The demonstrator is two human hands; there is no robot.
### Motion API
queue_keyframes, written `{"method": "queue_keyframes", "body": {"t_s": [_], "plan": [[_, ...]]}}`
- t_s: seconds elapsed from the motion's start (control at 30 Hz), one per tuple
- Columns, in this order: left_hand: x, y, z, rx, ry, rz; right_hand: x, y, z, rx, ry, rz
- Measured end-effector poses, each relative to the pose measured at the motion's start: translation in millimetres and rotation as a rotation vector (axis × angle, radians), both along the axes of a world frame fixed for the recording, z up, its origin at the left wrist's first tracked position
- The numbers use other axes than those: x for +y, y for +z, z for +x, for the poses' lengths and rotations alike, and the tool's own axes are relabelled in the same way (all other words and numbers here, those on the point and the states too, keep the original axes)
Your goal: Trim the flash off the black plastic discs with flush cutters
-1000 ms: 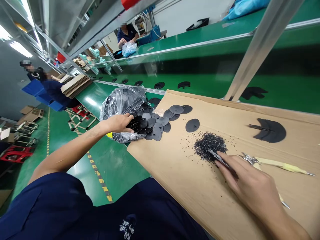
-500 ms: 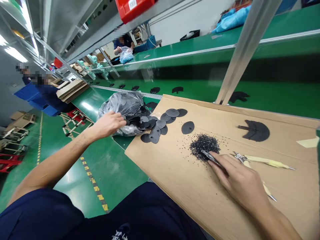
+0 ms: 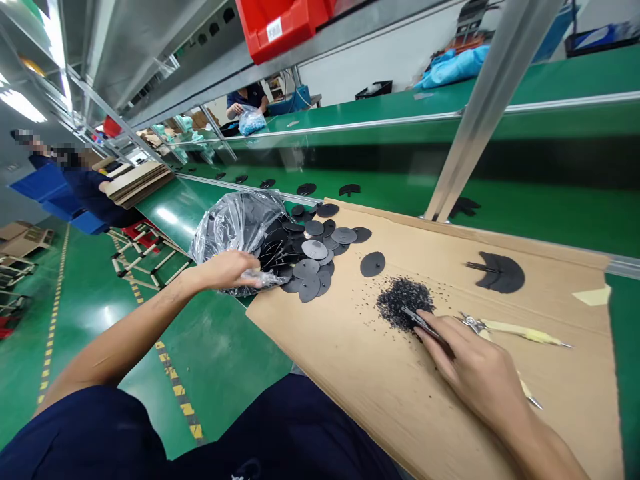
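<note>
My left hand (image 3: 233, 270) has its fingers closed on the crumpled edge of a clear plastic bag (image 3: 233, 223). Flat black discs (image 3: 306, 269), many oval or leaf-shaped, spill from the bag's mouth onto brown cardboard (image 3: 320, 340). In my right hand (image 3: 470, 363) is a slim silver clipper-like tool (image 3: 419, 320), its far part hidden by the fingers. The tool's tip is over a heap of tiny black bits (image 3: 404, 300). One black oval disc (image 3: 373, 264) lies apart, between the spilled discs and the heap.
Yellow-handled pliers (image 3: 520, 330) lie beside my right hand. Farther back rests a black fan-shaped piece (image 3: 501, 272). A metal post (image 3: 493, 110) rises behind the cardboard. Black pieces (image 3: 307, 189) line the green belt. A red bin (image 3: 273, 30) hangs overhead; other people work at the far left and back.
My left hand has moved slightly right and down and now pulls at the bag's edge. More discs have spilled onto the cardboard. My right hand keeps the tool at the heap.
</note>
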State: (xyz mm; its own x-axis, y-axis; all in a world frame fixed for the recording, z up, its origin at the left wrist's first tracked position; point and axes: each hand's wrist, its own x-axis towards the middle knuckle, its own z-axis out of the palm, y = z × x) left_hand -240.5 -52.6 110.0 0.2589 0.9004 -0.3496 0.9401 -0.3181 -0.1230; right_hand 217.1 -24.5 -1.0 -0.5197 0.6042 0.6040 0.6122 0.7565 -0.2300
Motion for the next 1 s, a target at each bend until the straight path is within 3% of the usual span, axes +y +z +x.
{"method": "queue_keyframes", "body": {"t_s": [0.07, 0.17, 0.23, 0.37, 0.5, 0.67, 0.8, 1.0], "plan": [[13.5, -3.4, 5.5, -0.112, 0.049, 0.124, -0.1, -0.7, 0.7, 0.005, -0.005, -0.003], [38.6, -16.9, 16.4, -0.215, -0.009, 0.287, -0.2, -2.3, 2.0, 0.012, -0.006, -0.009], [56.1, -29.6, 25.5, -0.252, -0.040, 0.298, -0.5, -2.7, 3.0, 0.010, -0.005, -0.011], [88.8, -47.1, 44.8, -0.238, 0.045, 0.242, -1.2, -1.6, 5.4, 0.006, -0.007, -0.027], [123.1, -41.2, 55.0, -0.189, 0.088, 0.207, -1.8, -0.4, 7.6, 0.004, -0.015, -0.026], [188.3, -26.7, 56.7, -0.104, 0.269, 0.255, -4.1, 0.5, 8.6, 0.007, -0.006, -0.057], [233.2, -37.2, 62.3, -0.100, 0.380, 0.278, -5.9, 1.5, 9.6, 0.052, -0.016, -0.062], [242.0, -57.0, 71.3, -0.147, 0.404, 0.299, -7.2, 3.5, 9.4, 0.202, -0.057, -0.117]]}}
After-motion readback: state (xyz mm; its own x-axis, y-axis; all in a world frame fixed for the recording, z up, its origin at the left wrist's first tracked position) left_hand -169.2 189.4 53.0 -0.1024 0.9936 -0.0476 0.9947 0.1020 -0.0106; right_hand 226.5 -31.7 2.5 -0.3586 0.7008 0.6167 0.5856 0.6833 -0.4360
